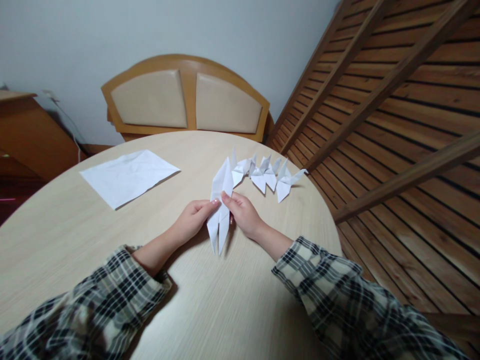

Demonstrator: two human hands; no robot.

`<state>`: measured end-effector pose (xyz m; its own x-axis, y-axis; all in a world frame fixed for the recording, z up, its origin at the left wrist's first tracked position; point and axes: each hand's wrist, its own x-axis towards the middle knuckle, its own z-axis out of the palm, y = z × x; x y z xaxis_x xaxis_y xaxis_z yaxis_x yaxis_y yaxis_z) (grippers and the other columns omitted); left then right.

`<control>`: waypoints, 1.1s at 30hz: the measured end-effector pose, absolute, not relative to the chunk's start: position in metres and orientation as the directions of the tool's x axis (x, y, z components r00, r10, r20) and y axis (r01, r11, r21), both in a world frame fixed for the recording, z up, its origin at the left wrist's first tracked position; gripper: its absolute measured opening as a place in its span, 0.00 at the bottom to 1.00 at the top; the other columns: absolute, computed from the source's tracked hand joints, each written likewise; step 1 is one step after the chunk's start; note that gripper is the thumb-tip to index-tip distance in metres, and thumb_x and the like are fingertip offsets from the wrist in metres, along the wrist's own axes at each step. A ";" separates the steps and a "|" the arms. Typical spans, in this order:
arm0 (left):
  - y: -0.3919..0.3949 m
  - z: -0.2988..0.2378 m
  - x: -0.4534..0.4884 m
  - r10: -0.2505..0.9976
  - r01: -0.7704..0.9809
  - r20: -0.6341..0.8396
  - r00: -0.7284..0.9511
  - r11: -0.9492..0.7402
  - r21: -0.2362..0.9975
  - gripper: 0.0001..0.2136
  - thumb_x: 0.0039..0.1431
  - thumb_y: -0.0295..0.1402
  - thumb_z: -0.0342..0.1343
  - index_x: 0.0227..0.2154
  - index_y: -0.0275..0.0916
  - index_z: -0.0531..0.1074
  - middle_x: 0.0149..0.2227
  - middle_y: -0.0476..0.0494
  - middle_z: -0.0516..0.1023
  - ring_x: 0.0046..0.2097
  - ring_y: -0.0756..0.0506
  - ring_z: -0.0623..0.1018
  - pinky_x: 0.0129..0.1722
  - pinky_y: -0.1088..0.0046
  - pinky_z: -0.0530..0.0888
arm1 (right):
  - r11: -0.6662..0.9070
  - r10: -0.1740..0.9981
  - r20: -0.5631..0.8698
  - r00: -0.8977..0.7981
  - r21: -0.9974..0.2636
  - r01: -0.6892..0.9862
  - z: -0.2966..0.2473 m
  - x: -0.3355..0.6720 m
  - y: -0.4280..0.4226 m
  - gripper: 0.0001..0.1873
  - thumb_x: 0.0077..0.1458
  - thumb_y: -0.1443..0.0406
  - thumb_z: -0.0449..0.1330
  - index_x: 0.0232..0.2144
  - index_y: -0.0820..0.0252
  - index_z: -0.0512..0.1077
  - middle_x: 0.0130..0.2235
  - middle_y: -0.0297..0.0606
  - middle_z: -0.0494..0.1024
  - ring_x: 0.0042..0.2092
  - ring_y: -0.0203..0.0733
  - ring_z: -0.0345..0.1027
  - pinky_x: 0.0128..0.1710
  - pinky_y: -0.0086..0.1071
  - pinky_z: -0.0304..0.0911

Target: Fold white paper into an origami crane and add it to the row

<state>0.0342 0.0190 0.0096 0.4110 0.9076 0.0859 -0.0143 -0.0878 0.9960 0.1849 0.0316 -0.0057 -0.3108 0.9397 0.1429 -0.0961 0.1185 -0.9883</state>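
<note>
A white folded paper (pixel 222 182), long and narrow with two pointed legs at its lower end, is held between my hands just over the table. My left hand (pixel 192 218) pinches its left edge, thumb on the front face. On the other edge, my right hand (pixel 245 214) grips it with the thumb pressed near the middle. The fingers behind the paper are mostly hidden. Close beyond my right hand stand several finished paper cranes (pixel 284 182) in a loose row.
A stack or sheet of white paper (pixel 129 175) lies on the round wooden table (pixel 202 310) at the left. Behind the table stands a padded wooden headboard (pixel 191 95). A slatted wooden panel (pixel 397 125) slopes along the right, and a wooden cabinet (pixel 30 135) is at far left.
</note>
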 end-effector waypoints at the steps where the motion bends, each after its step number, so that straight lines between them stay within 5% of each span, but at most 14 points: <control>1: 0.019 0.009 0.034 0.905 -0.022 0.079 0.417 -0.077 0.997 0.20 0.57 0.48 0.53 0.22 0.37 0.78 0.23 0.45 0.79 0.26 0.46 0.75 0.31 0.71 0.73 | 0.109 0.935 0.136 -0.327 -0.989 -0.101 -0.005 0.185 0.031 0.26 0.52 0.42 0.56 0.23 0.58 0.62 0.20 0.27 0.61 0.21 0.30 0.53 0.19 0.26 0.49; 33: 0.022 0.001 0.031 0.934 -0.029 0.049 0.353 -0.041 0.999 0.19 0.58 0.47 0.53 0.28 0.34 0.75 0.26 0.45 0.78 0.27 0.48 0.73 0.29 0.74 0.70 | 0.077 0.930 0.094 -0.354 -0.995 -0.061 -0.004 0.187 0.029 0.25 0.53 0.46 0.57 0.19 0.58 0.59 0.16 0.25 0.59 0.19 0.29 0.51 0.19 0.27 0.45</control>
